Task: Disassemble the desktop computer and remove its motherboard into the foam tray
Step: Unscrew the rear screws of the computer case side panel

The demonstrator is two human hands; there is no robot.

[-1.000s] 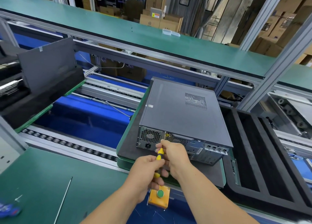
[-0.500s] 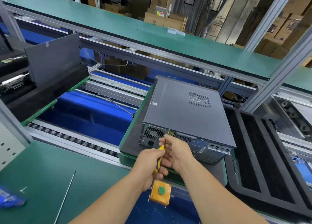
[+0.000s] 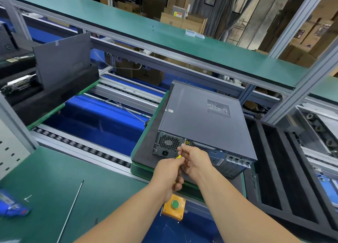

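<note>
The left hand is gripping a yellow screwdriver while the right hand is pinching its shaft at the desktop computer, sitting at twelve o'clock on the surface — a tilted tip is risking slipping off the screw — foam tray at three o'clock.

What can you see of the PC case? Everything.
The PC case is a dark grey metal box lying flat on a dark mat, side panel up and closed, with a mesh vent patch toward the far right. Its rear faces the person: honeycomb fan grille, power socket, port cut-outs. The right hand rests against the rear beside the grille; the left hand grips a yellow-handled screwdriver aimed there. An empty black foam tray sits to its right.
</note>
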